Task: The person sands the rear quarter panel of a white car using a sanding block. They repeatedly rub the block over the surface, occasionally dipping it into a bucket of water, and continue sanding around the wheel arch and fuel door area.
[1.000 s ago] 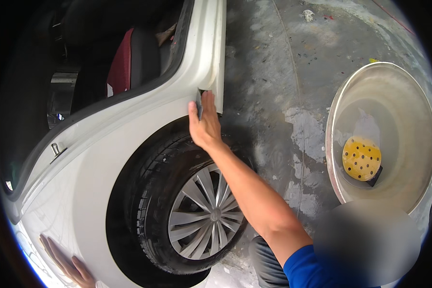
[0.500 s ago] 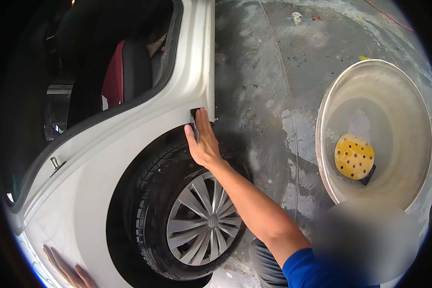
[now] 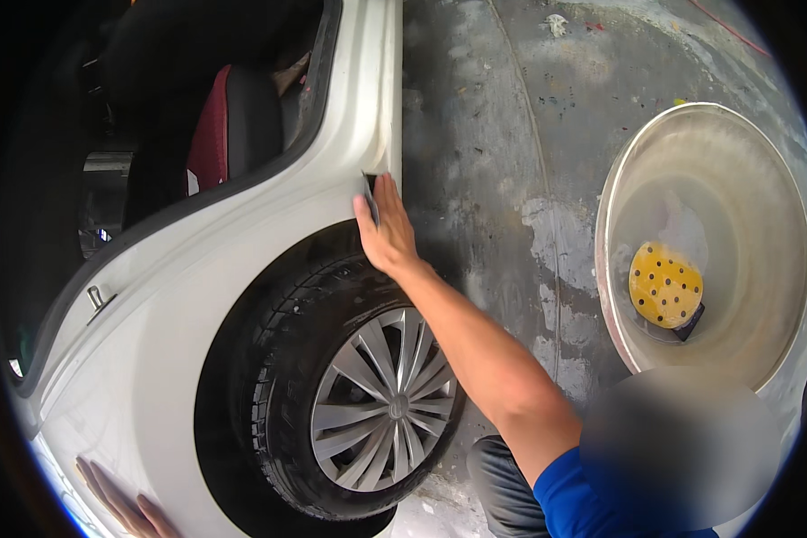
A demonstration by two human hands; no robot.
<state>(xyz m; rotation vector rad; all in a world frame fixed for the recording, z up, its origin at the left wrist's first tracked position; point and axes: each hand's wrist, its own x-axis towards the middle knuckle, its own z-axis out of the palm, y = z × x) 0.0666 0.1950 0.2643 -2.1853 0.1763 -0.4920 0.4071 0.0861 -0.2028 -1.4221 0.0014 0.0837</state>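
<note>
left hand [image 3: 121,507] cut off below; dark pad [image 3: 370,199] perhaps under right hand [image 3: 386,229].

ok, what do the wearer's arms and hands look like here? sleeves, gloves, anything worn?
Both hands are bare, no gloves. The right hand shows no ring or watch; its forearm is uncovered up to a short blue sleeve near the shoulder. Only the fingers of the left hand show at the lower edge, so its wrist and sleeve cannot be judged.

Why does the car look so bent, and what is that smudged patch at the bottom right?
Head view: the fisheye lens bows the white car body and leaves black corners; the patch is a blurred-out area; the cabin lies in deep shadow, while the right hand and wheel are sharp.
</note>
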